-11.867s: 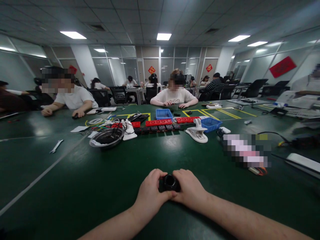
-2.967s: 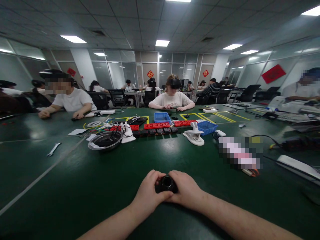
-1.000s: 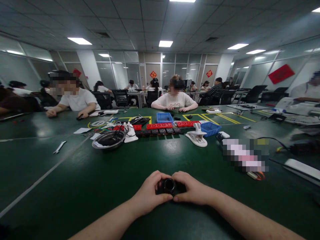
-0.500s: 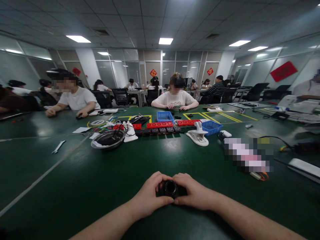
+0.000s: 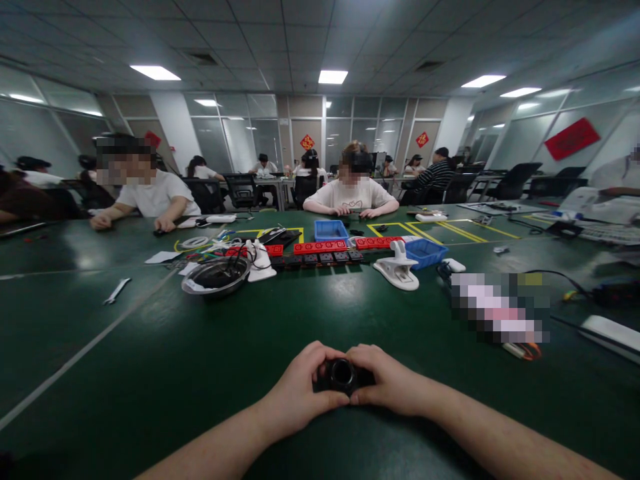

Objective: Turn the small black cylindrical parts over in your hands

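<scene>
A black object with a round, ring-like opening [image 5: 343,375] is held low over the near part of the green table [image 5: 240,353]. My left hand [image 5: 307,380] grips it from the left, thumb in front and fingers behind. From the right, my right hand [image 5: 383,380] grips the same object in a similar way. Both thumb tips meet or nearly meet at its near side. The lower part of the object and several fingertips are hidden.
Farther up stand a metal bowl [image 5: 216,279], a white clip stand [image 5: 397,267], red socket strips [image 5: 320,247] and blue trays [image 5: 424,253]. A wrench [image 5: 117,291] lies left. Cables and a blurred-out item are right. A person [image 5: 351,183] sits opposite.
The view has shifted very slightly. Both hands keep the same grip on the black object. The person at the left has moved a little.
</scene>
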Motion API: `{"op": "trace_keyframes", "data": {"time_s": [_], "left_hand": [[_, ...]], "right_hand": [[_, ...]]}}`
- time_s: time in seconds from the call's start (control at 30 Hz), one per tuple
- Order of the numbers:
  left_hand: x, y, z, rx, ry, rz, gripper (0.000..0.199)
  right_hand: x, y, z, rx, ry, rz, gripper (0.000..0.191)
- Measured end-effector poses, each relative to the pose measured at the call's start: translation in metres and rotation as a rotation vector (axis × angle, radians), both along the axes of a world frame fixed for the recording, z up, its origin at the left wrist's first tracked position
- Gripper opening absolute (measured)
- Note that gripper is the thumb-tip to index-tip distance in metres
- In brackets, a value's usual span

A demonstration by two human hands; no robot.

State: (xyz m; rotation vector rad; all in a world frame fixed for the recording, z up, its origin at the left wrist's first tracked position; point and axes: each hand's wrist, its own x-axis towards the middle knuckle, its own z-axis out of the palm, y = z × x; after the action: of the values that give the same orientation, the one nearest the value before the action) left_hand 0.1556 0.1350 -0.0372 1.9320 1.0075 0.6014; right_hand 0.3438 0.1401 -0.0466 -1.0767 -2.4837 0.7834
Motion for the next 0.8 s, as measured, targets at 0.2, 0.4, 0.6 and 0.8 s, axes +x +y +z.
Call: {"op": "trace_keyframes", "data": {"time_s": [0.2,0.4,0.6,0.8], "left_hand": [[0.001,-0.002,-0.001,-0.002,-0.011,0.035,0.036],[0.007,-0.003,-0.008,0.074,0.041,0.144,0.036],[0.011,-0.006,-0.013,0.160,0.092,0.305,0.030],[0.002,-0.001,-0.005,0.092,0.036,0.098,0.033]], "right_hand": [[0.002,0.004,-0.006,-0.073,0.019,-0.063,0.030],[-0.011,-0.001,-0.005,0.006,-0.101,-0.246,0.043],[-0.023,-0.011,-0.005,0.176,-0.249,-0.375,0.046],[-0.007,-0.005,-0.002,0.065,-0.003,-0.064,0.048]]}}
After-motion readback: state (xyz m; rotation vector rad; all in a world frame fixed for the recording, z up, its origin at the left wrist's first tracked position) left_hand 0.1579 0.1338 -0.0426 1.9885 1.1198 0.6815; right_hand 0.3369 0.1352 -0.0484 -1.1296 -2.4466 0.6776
